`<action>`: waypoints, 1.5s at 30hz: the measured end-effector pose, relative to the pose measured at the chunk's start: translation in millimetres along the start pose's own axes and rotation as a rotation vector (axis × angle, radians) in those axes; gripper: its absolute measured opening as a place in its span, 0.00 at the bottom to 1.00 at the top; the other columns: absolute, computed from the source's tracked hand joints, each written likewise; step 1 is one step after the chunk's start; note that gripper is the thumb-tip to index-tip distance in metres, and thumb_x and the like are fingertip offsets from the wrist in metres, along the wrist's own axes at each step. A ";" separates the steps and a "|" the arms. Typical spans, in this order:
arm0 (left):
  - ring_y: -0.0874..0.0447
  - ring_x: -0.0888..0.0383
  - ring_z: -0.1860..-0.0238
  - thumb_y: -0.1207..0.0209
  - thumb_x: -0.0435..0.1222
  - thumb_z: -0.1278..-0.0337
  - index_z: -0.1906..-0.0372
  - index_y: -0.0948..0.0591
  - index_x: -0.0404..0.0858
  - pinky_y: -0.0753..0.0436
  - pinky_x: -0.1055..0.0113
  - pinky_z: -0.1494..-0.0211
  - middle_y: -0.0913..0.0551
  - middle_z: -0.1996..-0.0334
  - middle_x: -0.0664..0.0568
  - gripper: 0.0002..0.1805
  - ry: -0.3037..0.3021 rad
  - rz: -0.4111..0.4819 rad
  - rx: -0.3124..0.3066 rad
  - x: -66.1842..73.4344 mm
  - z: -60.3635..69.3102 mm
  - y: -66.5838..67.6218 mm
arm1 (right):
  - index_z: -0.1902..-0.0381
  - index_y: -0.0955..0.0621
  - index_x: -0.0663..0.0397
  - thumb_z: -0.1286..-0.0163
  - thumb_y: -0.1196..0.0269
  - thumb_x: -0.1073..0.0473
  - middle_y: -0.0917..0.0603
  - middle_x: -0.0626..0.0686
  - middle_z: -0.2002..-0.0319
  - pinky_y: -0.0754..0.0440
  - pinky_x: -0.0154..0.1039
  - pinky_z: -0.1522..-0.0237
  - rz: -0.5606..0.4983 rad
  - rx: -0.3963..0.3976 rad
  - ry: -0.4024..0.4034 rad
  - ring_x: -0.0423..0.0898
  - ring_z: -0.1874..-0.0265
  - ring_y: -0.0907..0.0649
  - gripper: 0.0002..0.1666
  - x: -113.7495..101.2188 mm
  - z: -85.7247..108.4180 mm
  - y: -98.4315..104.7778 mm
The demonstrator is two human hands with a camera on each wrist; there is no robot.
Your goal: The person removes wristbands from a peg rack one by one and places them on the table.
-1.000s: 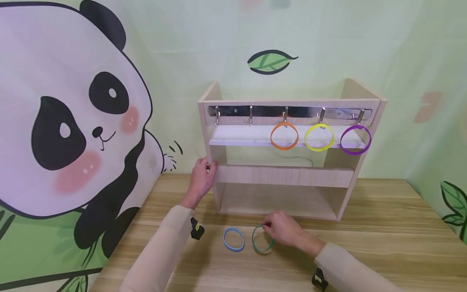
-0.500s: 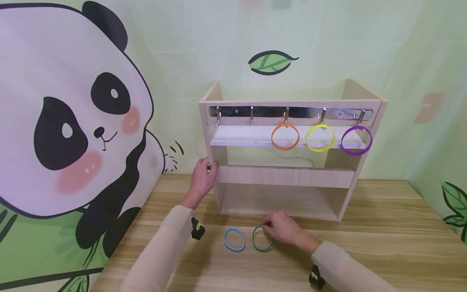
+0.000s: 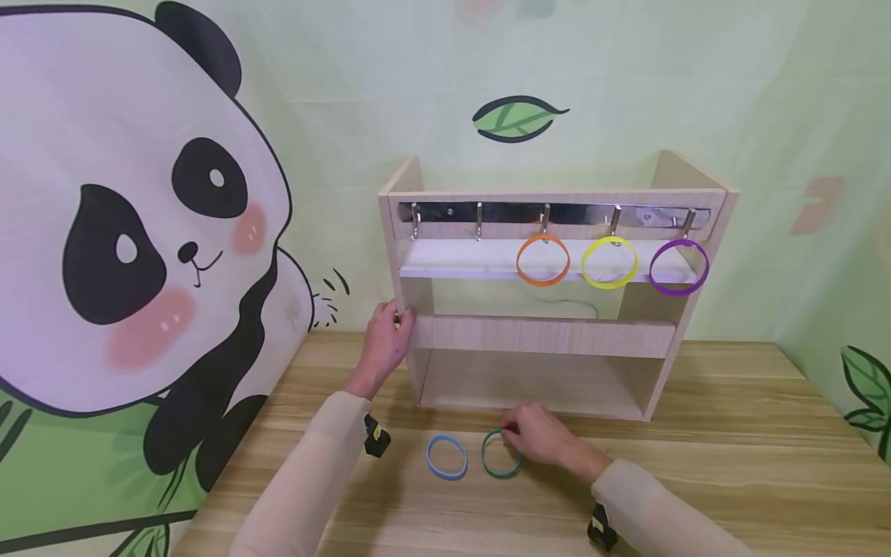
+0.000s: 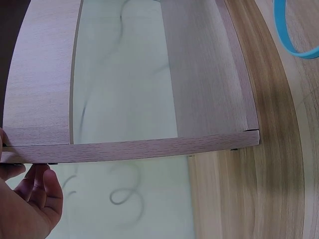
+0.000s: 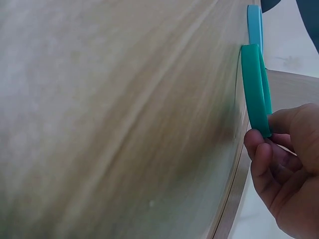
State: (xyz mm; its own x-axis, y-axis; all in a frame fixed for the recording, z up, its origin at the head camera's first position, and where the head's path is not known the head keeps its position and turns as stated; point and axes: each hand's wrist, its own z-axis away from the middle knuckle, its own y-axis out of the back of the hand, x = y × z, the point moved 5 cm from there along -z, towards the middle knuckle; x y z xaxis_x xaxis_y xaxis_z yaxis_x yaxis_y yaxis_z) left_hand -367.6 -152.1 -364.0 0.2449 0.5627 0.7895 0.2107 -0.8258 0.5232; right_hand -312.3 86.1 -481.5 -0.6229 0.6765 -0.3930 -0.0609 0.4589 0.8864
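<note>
Near the front of the bench (image 3: pixel 431 518), the right hand (image 3: pixel 546 435) has a green wristband (image 5: pixel 255 89). Its fingers (image 5: pixel 283 121) pinch only a bit of the far rim, so the bendy band could twist or slip out. I cannot tell if all of it touches the bench. Just to its left lies a blue wristband (image 5: pixel 254 22), and a sideways tug on the green one could bump it.

Farther back, the left hand (image 3: pixel 385 336) grips the left side of the wooden shelf (image 3: pixel 543 336), fingers bent at the board. A hard push or a quick let-go might make the shelf wobble or slide. Up on three metal hooks (image 3: pixel 546 219) hang orange (image 3: pixel 518 261), yellow (image 3: pixel 610 286) and purple (image 3: pixel 678 292) wristbands. A knock could shake them off.
</note>
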 end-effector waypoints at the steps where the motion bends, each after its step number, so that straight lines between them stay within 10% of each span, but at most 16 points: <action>1: 0.27 0.47 0.50 0.58 0.47 0.30 0.36 0.30 0.39 0.19 0.54 0.53 0.31 0.48 0.41 0.25 0.001 0.001 0.001 0.1 0.1 0.1 | 0.71 0.15 0.56 0.41 0.36 0.66 0.18 0.44 0.74 0.24 0.32 0.71 0.002 0.002 0.003 0.36 0.74 0.23 0.03 0.0 -0.2 0.0; 34: 0.25 0.48 0.54 0.56 0.46 0.30 0.39 0.27 0.39 0.18 0.55 0.56 0.29 0.53 0.41 0.23 -0.012 -0.024 0.026 -2.5 -3.0 -0.3 | 0.65 0.15 0.58 0.37 0.37 0.63 0.17 0.47 0.70 0.21 0.32 0.70 -0.030 0.039 -0.069 0.37 0.72 0.21 0.06 4.0 8.7 26.7; 45: 0.26 0.48 0.53 0.56 0.46 0.30 0.38 0.28 0.39 0.18 0.54 0.56 0.30 0.52 0.42 0.23 -0.011 0.003 0.012 -2.0 -2.6 -0.4 | 0.66 0.15 0.58 0.38 0.36 0.64 0.16 0.48 0.70 0.21 0.32 0.71 0.015 0.121 0.028 0.38 0.72 0.20 0.04 -9.3 8.9 46.9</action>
State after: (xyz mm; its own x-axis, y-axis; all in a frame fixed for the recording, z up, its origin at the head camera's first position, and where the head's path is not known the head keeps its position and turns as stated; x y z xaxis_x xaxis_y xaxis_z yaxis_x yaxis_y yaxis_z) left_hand -370.6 -153.0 -365.0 0.2555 0.5605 0.7878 0.2215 -0.8271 0.5166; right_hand -302.4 106.4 -438.5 -0.6448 0.6680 -0.3713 0.0424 0.5164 0.8553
